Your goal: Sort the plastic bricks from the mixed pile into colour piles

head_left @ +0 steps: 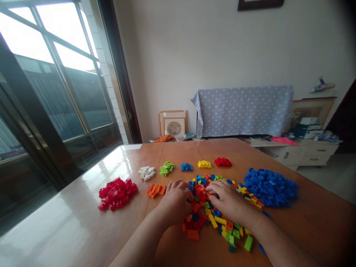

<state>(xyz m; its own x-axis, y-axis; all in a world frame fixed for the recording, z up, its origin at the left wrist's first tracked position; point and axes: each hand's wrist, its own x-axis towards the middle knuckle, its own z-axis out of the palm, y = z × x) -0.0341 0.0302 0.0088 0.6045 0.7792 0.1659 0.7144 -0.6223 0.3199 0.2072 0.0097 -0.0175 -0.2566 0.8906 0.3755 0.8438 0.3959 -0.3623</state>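
Both your hands were down in the mixed heap of bricks [214, 211] — that jumble of red, yellow, green, blue and orange pieces lying on the wooden table [319, 222] right in front of you. Your left hand [174, 202] lay palm-down on the heap's left edge, fingers loosely curled over the bricks; your right hand [229, 202] rested across its middle, fingers reaching toward the left. Whether either hand had pinched a piece, I could not tell — the fingertips were buried among the bricks.

By the look of it, you were in the picking stage of a colour sort, raking through the heap for the next brick. Sorted groups already sat around it: a big red pile [116, 193] well off to the left, a large blue pile [271, 187] just beside the heap on the right, an orange cluster [156, 190] close by your left hand, and beyond, a row of small lots — white [147, 172], green [167, 168], blue [186, 167], yellow [204, 164], red [223, 161].

The next move, as I judged it, called for singling out one brick, pinching it clear of its neighbours and carrying it to its matching group without scattering the rest.

The heap itself looked loose and shallow, small studded plastic pieces lying every which way, with a few green and blue strays near the table's near edge.
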